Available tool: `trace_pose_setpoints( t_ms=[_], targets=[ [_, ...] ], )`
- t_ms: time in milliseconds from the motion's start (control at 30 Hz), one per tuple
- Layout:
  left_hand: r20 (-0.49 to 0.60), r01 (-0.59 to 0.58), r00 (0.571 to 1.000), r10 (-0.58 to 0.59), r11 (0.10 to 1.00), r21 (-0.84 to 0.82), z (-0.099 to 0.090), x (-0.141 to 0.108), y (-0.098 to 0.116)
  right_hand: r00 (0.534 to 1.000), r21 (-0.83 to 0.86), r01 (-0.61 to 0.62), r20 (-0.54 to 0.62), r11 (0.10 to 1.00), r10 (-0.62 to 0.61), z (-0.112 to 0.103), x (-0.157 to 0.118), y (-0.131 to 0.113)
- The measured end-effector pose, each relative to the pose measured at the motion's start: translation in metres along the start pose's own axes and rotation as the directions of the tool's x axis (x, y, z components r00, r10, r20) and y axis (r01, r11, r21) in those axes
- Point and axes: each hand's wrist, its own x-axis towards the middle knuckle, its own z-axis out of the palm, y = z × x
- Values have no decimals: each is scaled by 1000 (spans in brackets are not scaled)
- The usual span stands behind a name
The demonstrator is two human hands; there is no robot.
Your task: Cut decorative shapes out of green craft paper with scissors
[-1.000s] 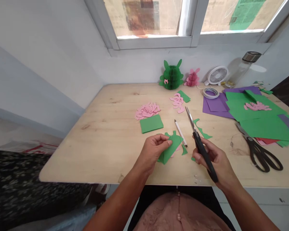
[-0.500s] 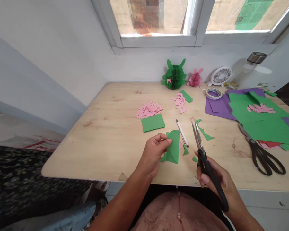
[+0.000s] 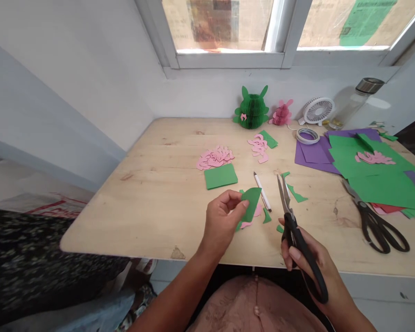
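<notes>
My left hand [image 3: 223,219] pinches a green paper piece [image 3: 251,203] between thumb and fingers, above the front part of the table. My right hand [image 3: 307,256] holds black-handled scissors [image 3: 286,203] by the handles, blades pointing away from me and slightly parted. The blades are to the right of the green piece and do not touch it. Between them lie a white pen [image 3: 262,191] and a small green scrap [image 3: 266,215]. Pink paper shows under the held piece. A folded green rectangle [image 3: 221,176] lies just beyond my left hand.
Pink cutouts [image 3: 216,158] lie mid-table. Behind stand a green paper figure [image 3: 251,111], a pink one [image 3: 281,114], a white fan [image 3: 318,110] and a bottle [image 3: 356,101]. At right are green sheets [image 3: 383,186], a tape roll [image 3: 307,135] and second scissors [image 3: 375,221].
The green paper in my left hand has turned and tilted, its top corner now reaching over the pen. More pink paper shows beneath it. My right hand and the scissors have barely moved.
</notes>
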Motion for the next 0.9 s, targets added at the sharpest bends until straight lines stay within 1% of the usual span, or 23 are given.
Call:
trace_pose_setpoints(
  t_ms=[33,67,100,133,167,200,233,267,300,333,400,467,567,700,833,900],
  targets=[
    [-2,-132,991,133,984,117,-1,-1,0,1000,25,-5,-13,1000,5,1,1,-2],
    [19,-286,957,290,930,232,-2,-2,0,1000,51,-5,-30,999,6,2,2,-5],
    [66,-445,890,450,832,331,-3,-3,0,999,76,-2,-49,997,6,3,3,-7],
    [131,-588,796,591,701,403,-4,-4,1,998,98,2,-65,995,4,5,4,-10],
    [203,-697,689,696,560,448,-6,-4,2,997,116,8,-76,993,1,6,6,-12],
    [270,-769,591,761,430,473,-7,-4,3,997,130,13,-80,991,-3,8,7,-14],
    [322,-807,517,793,326,492,-8,-5,3,997,141,19,-78,990,-8,9,9,-16],
    [359,-822,470,806,252,511,-8,-5,4,997,149,27,-74,988,-16,10,11,-18],
    [381,-827,439,813,200,525,-9,-5,4,997,155,35,-71,987,-25,10,12,-19],
    [394,-829,417,819,165,534,-9,-5,4,997,159,42,-66,986,-32,11,13,-20],
    [406,-832,390,826,127,541,-10,-6,4,997,161,49,-59,986,-40,11,14,-21],
    [411,-830,383,827,114,546,-10,-6,3,998,159,47,-54,986,-39,12,15,-21],
    [418,-827,386,823,108,551,-10,-6,2,997,160,49,-59,986,-40,13,17,-23],
    [429,-844,359,829,92,529,-12,-4,0,996,177,68,-75,982,-56,15,25,-27],
    [462,-862,348,816,84,500,-13,-4,-3,993,216,57,-113,975,-33,20,33,-34],
    [474,-870,337,814,78,487,-13,-4,-4,992,206,50,-126,977,-24,24,36,-37]
  ],
)
